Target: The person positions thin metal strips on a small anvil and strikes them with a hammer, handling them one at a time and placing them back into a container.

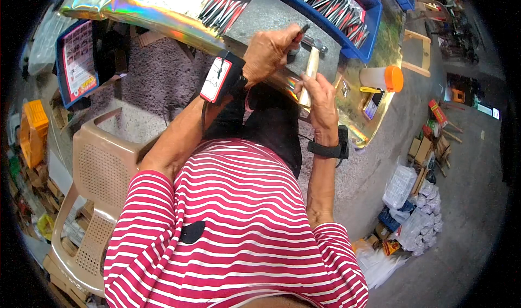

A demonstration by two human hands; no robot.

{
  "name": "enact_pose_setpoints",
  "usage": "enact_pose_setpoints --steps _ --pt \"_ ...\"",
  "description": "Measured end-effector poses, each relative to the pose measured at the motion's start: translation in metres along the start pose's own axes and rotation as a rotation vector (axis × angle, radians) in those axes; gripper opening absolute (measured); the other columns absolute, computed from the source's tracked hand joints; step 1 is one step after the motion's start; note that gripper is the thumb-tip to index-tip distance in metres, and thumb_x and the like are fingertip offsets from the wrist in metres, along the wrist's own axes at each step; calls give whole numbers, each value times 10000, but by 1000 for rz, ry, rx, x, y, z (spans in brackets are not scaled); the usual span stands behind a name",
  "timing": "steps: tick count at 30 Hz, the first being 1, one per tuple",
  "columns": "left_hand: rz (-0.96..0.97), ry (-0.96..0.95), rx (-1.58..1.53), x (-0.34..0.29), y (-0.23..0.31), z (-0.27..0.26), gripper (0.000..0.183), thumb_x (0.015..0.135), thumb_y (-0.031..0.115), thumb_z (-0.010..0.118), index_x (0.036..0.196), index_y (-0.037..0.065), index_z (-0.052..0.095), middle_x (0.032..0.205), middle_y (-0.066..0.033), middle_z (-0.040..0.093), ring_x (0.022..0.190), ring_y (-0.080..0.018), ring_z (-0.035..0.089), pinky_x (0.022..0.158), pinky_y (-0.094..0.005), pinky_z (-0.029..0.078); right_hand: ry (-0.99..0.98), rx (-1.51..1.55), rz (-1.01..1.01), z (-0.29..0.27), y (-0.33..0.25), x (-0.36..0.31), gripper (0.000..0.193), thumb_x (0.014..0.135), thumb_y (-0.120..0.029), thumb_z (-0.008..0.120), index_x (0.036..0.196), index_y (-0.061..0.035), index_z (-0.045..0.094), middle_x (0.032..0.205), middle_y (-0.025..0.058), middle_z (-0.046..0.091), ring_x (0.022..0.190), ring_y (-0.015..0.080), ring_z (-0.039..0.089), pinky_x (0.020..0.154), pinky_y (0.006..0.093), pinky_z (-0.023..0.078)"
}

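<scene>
My right hand [321, 97] is wrapped round the pale wooden handle of a hammer [312, 64], whose dark head lies over the grey slab [255, 20] on the table. Just left of the hammer, my left hand [268, 53] is closed, thumb and fingers pinched on a small dark metal piece [304, 29] that pokes out past the fingertips. Most of that piece is hidden by the hand, so its kind does not show. Beside the slab at left lies a pile of slim tools with red, black and white handles [222, 10].
A blue bin [372, 39] full of similar tools borders the slab's far side. On the table's right stands a cloudy jar with an orange lid [394, 79]. A beige plastic chair [100, 161] is at my left; bagged goods [420, 226] lie on the floor at right.
</scene>
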State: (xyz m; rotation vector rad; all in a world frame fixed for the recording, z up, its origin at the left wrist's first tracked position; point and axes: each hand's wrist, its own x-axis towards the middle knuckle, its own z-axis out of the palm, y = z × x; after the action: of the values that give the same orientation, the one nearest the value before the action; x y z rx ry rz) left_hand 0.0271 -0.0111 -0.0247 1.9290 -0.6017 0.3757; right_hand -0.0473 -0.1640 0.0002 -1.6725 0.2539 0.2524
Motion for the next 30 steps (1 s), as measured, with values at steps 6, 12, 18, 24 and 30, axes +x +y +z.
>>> enact_pose_setpoints --steps 6,12,18,24,30 --pt "92 -52 7 1 2 -1 267 644 -13 572 860 68 437 732 -104 583 704 -289 590 568 -332 469 -12 413 148 1 0 0 206 797 -154 518 877 35 492 640 68 531 523 83 457 450 201 381" --pt "121 -76 -4 3 0 -1 221 655 13 571 810 65 423 678 -100 543 648 -288 568 534 -336 446 82 328 162 -7 -23 -13 187 817 -139 506 891 33 494 590 40 482 440 41 375 342 167 301" --pt "156 -49 11 1 -3 2 194 665 11 551 792 63 414 659 -105 493 624 -295 534 518 -342 424 241 -426 -315 -9 -80 -47 183 863 -174 484 896 5 503 551 11 468 442 75 416 380 235 335" --pt "159 -55 3 1 -2 1 181 671 -3 532 791 57 411 656 -112 479 630 -302 524 523 -352 419 251 -1001 -647 -14 -87 -58 152 820 -115 531 940 -26 503 611 136 523 541 267 564 480 347 418" --pt "156 -69 -15 2 -2 1 182 672 -6 521 815 59 427 683 -113 500 649 -301 534 538 -351 432 288 -945 -609 -11 -112 -67 183 811 -123 546 957 -22 504 652 133 543 531 189 554 470 305 414"
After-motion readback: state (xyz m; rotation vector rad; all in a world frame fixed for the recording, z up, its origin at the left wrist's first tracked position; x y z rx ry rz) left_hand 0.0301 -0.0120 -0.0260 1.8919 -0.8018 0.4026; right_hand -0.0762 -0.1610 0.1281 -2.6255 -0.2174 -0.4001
